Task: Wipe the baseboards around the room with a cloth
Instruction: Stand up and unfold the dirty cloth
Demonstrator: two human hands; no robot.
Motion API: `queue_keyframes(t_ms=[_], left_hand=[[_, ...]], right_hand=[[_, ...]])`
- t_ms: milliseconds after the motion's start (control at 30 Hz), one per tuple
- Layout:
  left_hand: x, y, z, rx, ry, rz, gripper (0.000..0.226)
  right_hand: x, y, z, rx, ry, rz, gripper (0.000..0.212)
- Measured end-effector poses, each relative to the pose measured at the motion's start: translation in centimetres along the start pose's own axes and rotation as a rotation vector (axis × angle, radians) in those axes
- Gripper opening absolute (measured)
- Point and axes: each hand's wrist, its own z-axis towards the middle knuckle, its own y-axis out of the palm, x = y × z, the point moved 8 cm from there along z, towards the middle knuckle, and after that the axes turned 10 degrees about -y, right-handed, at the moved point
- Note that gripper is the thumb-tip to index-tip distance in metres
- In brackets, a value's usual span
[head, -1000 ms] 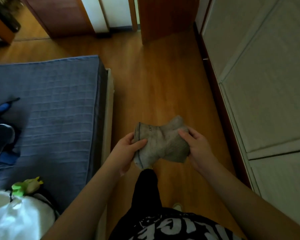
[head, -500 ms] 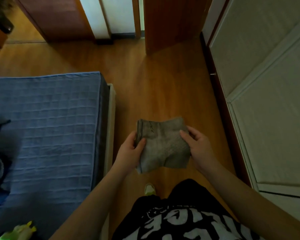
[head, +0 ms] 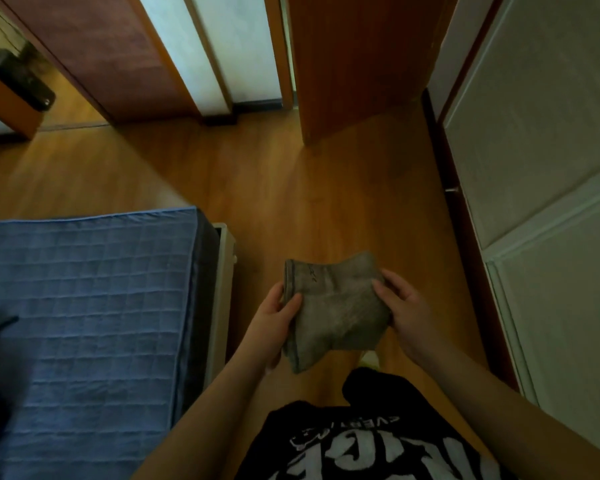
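— My fingers first: what do they have?

— On my left hand the thumb lies across the front of the grey cloth near its left hem, and the other fingers are curled behind it, out of sight. So that hand pinches the cloth's left edge.

— And the other side?

— My right hand grips the cloth's right edge the same way, thumb on the front face, fingers wrapped round the back. Both hands are closed on the fabric; neither has anything else.

— Where does the cloth sit, then?

— Between my two hands, held up in the air in front of my black printed shirt, above the wooden floor. It is folded, with a stitched hem running down the left side by my thumb, and its lower corner hangs below my left palm.

— What is around you?

— A bed with a blue quilted cover on my left, its pale frame just beside my left forearm. On my right, pale panelled cupboard doors with a dark baseboard running along the floor beneath them. The cloth is well apart from that baseboard. Ahead stands an open wooden door. A pale shoe tip shows under the cloth.
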Motion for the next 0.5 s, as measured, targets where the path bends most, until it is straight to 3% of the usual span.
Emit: queue_keyframes(t_ms=[100, 333, 500], left_hand=[[3.8, 0.1, 2.8, 0.049, 0.041, -0.024, 0.027], [10.5, -3.9, 8.5, 0.126, 0.08, -0.185, 0.028], [16.0, -9.6, 13.6, 0.135, 0.13, -0.221, 0.027]], right_hand=[[-2.0, 0.4, 5.5, -0.055, 0.021, -0.041, 0.015], [-4.6, 6.8, 16.7, -0.197, 0.046, -0.067, 0.029], [-4.8, 14.1, 25.3, -0.206, 0.07, -0.105, 0.023]])
